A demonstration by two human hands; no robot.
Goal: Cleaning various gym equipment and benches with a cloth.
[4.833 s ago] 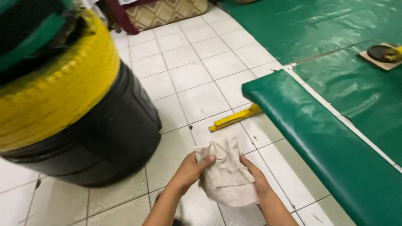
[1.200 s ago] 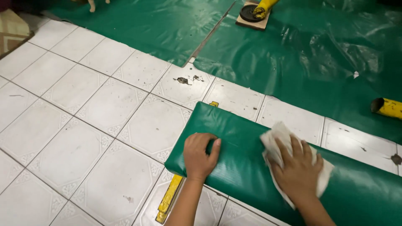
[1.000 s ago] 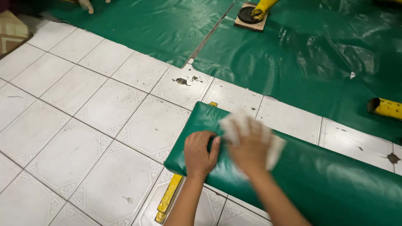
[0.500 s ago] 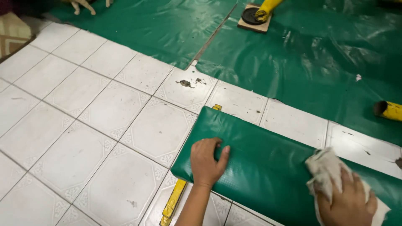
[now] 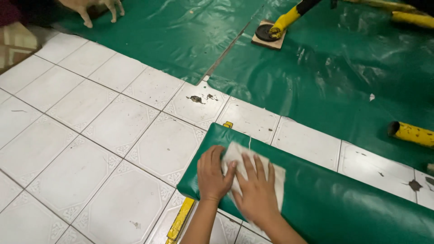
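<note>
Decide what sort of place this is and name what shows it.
Probably a small upholstery or repair workshop: a green padded cushion being wiped with a cloth, green vinyl sheets spread over the tiled floor, yellow metal tubes.

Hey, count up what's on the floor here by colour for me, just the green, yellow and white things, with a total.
Green: 3, the padded cushion and two plastic sheets.
Yellow: 4, the flat bar under the cushion, the tube at right, the handle on the wooden block, and a rod at top right.
White: 1, the cloth under the right hand, beside the left hand.
Total: 8.
</note>
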